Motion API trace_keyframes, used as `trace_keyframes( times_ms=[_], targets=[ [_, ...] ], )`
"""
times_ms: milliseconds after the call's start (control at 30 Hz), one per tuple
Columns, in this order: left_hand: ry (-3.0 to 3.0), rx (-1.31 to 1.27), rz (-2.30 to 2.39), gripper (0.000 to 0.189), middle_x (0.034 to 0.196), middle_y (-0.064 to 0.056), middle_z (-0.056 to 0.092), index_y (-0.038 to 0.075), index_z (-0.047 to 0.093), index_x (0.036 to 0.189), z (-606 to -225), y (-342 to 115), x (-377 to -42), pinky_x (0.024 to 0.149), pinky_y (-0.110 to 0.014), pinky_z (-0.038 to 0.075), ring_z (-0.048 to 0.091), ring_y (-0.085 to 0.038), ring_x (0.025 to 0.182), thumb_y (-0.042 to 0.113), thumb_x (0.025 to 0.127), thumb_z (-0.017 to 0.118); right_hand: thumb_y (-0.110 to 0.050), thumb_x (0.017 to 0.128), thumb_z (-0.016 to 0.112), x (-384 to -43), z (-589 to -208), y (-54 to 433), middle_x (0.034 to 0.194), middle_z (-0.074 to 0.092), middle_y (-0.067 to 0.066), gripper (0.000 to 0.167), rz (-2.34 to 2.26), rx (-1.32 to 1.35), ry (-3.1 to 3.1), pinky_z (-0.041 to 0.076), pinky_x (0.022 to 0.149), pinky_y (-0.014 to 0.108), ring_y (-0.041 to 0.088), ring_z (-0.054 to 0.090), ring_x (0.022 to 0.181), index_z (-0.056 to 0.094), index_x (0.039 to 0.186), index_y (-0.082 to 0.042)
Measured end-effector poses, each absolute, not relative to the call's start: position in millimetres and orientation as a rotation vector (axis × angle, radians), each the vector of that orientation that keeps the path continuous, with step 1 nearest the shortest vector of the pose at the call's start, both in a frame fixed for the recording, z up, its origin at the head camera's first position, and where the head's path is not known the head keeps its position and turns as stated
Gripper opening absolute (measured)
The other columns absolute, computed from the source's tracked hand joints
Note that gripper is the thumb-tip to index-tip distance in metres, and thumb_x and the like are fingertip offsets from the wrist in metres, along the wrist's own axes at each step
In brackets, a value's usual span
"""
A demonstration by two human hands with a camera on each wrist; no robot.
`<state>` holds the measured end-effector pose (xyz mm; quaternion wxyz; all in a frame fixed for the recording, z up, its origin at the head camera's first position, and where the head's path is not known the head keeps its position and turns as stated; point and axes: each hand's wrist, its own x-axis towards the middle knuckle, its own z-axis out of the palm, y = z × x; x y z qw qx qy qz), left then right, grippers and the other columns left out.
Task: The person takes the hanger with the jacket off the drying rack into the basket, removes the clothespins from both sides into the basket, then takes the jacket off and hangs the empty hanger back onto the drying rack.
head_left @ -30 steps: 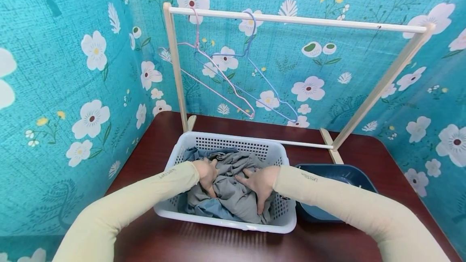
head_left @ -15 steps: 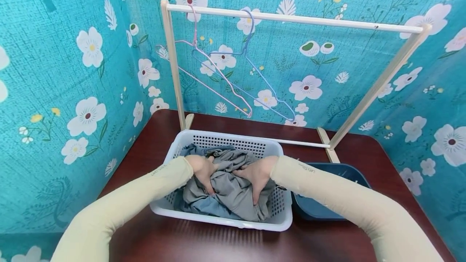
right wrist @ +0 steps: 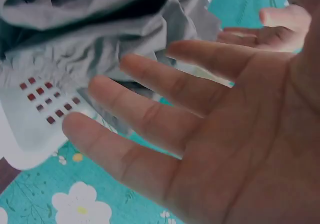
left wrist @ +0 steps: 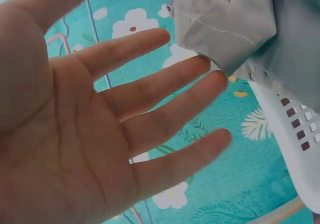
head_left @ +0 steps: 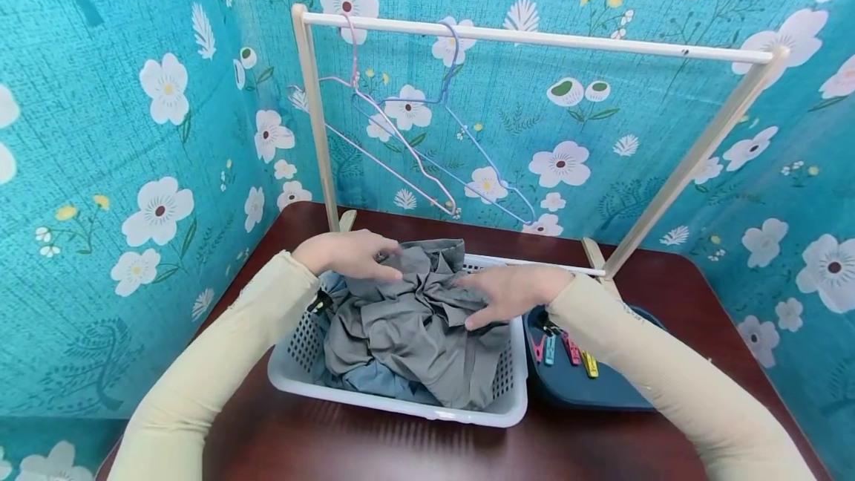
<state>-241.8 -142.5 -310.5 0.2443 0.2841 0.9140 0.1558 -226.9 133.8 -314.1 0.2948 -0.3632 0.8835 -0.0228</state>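
Note:
A heaped grey garment (head_left: 421,340) lies crumpled in the white plastic laundry basket (head_left: 427,411), with its far part bunched up near the back rim. Some blue-grey cloth (head_left: 381,381) shows beneath it at the front. My left hand (head_left: 350,254) hovers at the far left of the heap, fingers spread. Over the right side of the basket, my right hand (head_left: 517,292) is held with fingers extended. Both wrist views show bare palms: the left hand (left wrist: 115,114) has grey cloth (left wrist: 225,24) beyond its fingertips, and the right hand (right wrist: 200,119) has grey folds (right wrist: 95,49) behind its fingers.
Right of the basket stands a dark blue tub (head_left: 588,396) with several coloured clothespins (head_left: 571,349), partly hidden by my right sleeve. Behind, a wooden rack's rail (head_left: 568,38) carries a pink hanger (head_left: 407,148) and a blue hanger (head_left: 476,143). All stand on a dark red table (head_left: 320,444).
Both hands have come up out of the heap and moved apart, letting go of the cloth. The grey garment is now spread higher toward the back. The clothespins have come into view.

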Motion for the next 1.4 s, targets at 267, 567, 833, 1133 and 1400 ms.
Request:
trace_keyframes(
  times_ms=[267, 567, 833, 1133, 1400],
  targets=[
    [2.591, 0.727, 0.530, 0.054, 0.137, -0.014, 0.043, 0.012, 0.045, 0.139, -324.8, -145.4, -259.2, 0.095, -0.045, 0.040, 0.043, -0.028, 0.124, 0.039, 0.094, 0.058, -0.045, 0.089, 0.064, -248.7, -320.1, 136.7, 0.149, 0.030, 0.016, 0.076, -0.152, -0.959, 2.513, 0.030, 0.104, 0.050, 0.032, 0.028, 0.137, 0.032, 0.147, -0.007],
    [2.369, 0.713, 0.241, 0.102, 0.156, -0.010, 0.013, 0.014, 0.011, 0.153, -363.2, -123.9, -251.3, 0.110, -0.043, 0.020, 0.014, -0.026, 0.141, 0.059, 0.080, 0.066, -0.047, 0.077, 0.075, -263.7, -353.1, 118.2, 0.157, 0.006, 0.007, 0.108, -0.316, -0.972, 2.361, 0.025, 0.108, 0.044, 0.023, 0.010, 0.142, 0.005, 0.154, -0.016],
    [2.381, 0.702, -0.285, 0.094, 0.152, -0.006, 0.021, 0.020, 0.029, 0.147, -399.4, -111.5, -230.8, 0.104, -0.046, 0.031, 0.022, -0.032, 0.138, 0.073, 0.074, 0.059, -0.066, 0.070, 0.070, -232.2, -366.6, 87.2, 0.157, 0.007, 0.006, 0.112, 0.172, -1.015, 2.251, 0.031, 0.104, 0.040, 0.025, 0.026, 0.138, 0.011, 0.154, -0.021],
    [2.390, 0.625, -0.446, 0.097, 0.155, -0.002, 0.012, 0.026, 0.022, 0.149, -422.9, -100.9, -222.1, 0.101, -0.049, 0.034, 0.016, -0.030, 0.140, 0.079, 0.073, 0.053, -0.070, 0.070, 0.067, -220.6, -392.1, 61.4, 0.157, 0.002, 0.011, 0.114, 0.529, -0.939, 2.185, 0.028, 0.107, 0.037, 0.024, 0.022, 0.140, 0.010, 0.154, -0.018],
    [2.397, 0.620, -0.411, 0.099, 0.155, -0.003, 0.015, 0.026, 0.020, 0.150, -422.4, -105.8, -221.9, 0.102, -0.050, 0.032, 0.019, -0.030, 0.139, 0.078, 0.074, 0.054, -0.070, 0.071, 0.066, -224.5, -391.3, 62.5, 0.157, 0.002, 0.010, 0.111, 0.432, -0.956, 2.176, 0.027, 0.107, 0.037, 0.024, 0.021, 0.140, 0.012, 0.154, -0.020]
  ],
)
